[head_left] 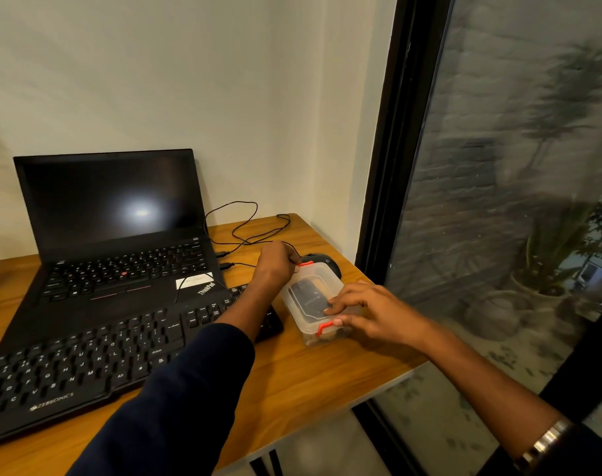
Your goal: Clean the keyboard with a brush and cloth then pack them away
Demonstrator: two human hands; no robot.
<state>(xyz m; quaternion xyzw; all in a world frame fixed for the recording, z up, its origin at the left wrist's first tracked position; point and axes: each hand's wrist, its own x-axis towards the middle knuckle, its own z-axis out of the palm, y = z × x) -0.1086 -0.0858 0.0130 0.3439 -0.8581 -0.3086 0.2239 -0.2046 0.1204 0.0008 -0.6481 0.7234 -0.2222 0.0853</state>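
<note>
A clear plastic box [306, 297] with red latches stands on the desk, right of the black keyboard [86, 359]. Its lid is on, and a dark object shows through it; I cannot tell the brush from the cloth inside. My left hand [275, 266] reaches over the keyboard's right end and grips the box's far end at the far red latch [305, 264]. My right hand [365, 312] lies on the lid's near end, fingers spread on top and thumb at the near red latch [323, 327].
An open black laptop [121, 235] with a dark screen stands behind the keyboard. A black mouse [325, 261] lies just beyond the box, its cables looping toward the wall. The wooden desk [310, 379] ends close to the right, beside a large window.
</note>
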